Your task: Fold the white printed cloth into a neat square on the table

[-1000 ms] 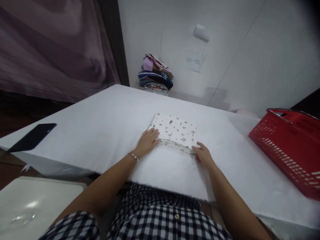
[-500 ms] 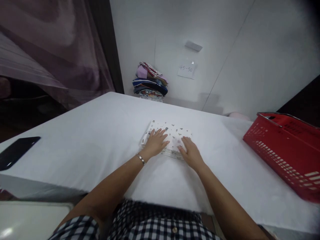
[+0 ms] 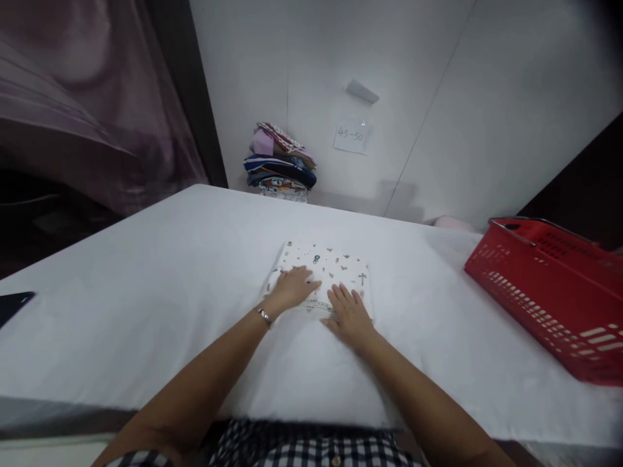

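A folded white cloth (image 3: pixel 335 263) with small printed motifs lies on the white-covered table (image 3: pixel 195 259) in front of me. Its layered near edge shows between my hands. My left hand (image 3: pixel 291 288) rests on the cloth's left part, fingers stretched out and pointing right. Flat on the near right part lies my right hand (image 3: pixel 349 316), its fingers pointing away from me and the thumb out at the front edge. Both palms face down, and neither hand grips anything.
A red plastic basket (image 3: pixel 545 292) with a metal handle stands at the right. Beyond the table's far edge is a stack of folded clothes (image 3: pixel 280 162) by the wall. A black phone-like object (image 3: pixel 12 305) lies at the left edge. A paper reading 45-50 (image 3: pixel 351 136) hangs on the wall.
My right hand has shifted left and nearer to me along the cloth's front edge. The left hand has drawn back slightly, uncovering more of the cloth's print. The camera view has shifted a little.
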Demonstrator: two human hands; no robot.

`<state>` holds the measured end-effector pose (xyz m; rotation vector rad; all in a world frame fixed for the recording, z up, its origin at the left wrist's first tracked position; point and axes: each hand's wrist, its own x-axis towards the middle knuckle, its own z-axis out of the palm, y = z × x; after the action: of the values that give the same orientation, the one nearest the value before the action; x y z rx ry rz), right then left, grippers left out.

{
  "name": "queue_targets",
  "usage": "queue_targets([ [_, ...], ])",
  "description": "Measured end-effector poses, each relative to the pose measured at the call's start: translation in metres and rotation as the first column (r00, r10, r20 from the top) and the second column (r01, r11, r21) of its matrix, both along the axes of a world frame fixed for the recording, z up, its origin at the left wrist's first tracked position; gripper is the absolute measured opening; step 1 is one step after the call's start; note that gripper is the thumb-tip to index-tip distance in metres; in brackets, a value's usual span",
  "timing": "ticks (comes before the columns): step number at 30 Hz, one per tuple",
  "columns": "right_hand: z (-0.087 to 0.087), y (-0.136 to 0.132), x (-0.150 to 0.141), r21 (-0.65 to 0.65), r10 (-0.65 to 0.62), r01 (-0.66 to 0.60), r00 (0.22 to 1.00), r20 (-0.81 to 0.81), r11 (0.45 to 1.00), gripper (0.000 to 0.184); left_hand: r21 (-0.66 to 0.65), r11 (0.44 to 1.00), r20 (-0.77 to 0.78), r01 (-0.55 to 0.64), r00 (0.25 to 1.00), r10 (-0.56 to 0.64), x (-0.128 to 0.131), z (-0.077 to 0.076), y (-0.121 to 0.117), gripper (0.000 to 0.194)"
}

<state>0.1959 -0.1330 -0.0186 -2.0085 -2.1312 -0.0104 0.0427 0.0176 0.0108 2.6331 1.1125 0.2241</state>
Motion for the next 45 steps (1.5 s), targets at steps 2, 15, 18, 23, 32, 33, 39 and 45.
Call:
queue_targets([
  [2,0.001,0.0,-0.001,-0.016,-0.005,0.005,1.0,-0.006,1.0,0.067,0.056,0.995,0.008,-0.085,0.996,0.084,0.002,0.005,0.012,0.054],
  [15,0.044,0.065,0.037,-0.069,-0.339,0.332,0.907,-0.25,0.941,0.063,0.083,0.987,-0.068,-0.136,0.988,0.142,-0.01,-0.011,0.015,0.06],
  [18,0.03,0.083,0.057,-0.106,-0.476,0.465,0.866,-0.153,0.879,0.066,0.055,0.988,-0.065,-0.144,0.987,0.147,-0.01,-0.01,0.015,0.06],
  [23,-0.002,0.085,0.07,-0.15,-0.515,0.498,0.85,-0.11,0.854,0.066,0.053,0.988,-0.046,-0.144,0.988,0.147,-0.011,-0.014,0.015,0.059],
  [32,-0.006,0.086,0.074,-0.149,-0.495,0.478,0.863,-0.104,0.866,0.07,0.044,0.988,-0.048,-0.147,0.988,0.15,-0.012,-0.015,0.014,0.059],
  [33,-0.006,0.086,0.074,-0.149,-0.495,0.479,0.863,-0.1,0.865,0.07,0.055,0.987,-0.048,-0.148,0.987,0.151,-0.011,-0.013,0.016,0.059],
  [39,-0.007,0.086,0.073,-0.133,-0.485,0.473,0.871,-0.079,0.871,0.07,0.177,0.976,0.008,-0.131,0.991,0.131,0.019,0.0,0.054,0.069],
  [45,-0.008,0.084,0.073,-0.116,-0.467,0.457,0.88,-0.086,0.882,0.069,0.082,0.987,-0.033,-0.137,0.99,0.14,0.03,-0.022,0.085,0.077],
])
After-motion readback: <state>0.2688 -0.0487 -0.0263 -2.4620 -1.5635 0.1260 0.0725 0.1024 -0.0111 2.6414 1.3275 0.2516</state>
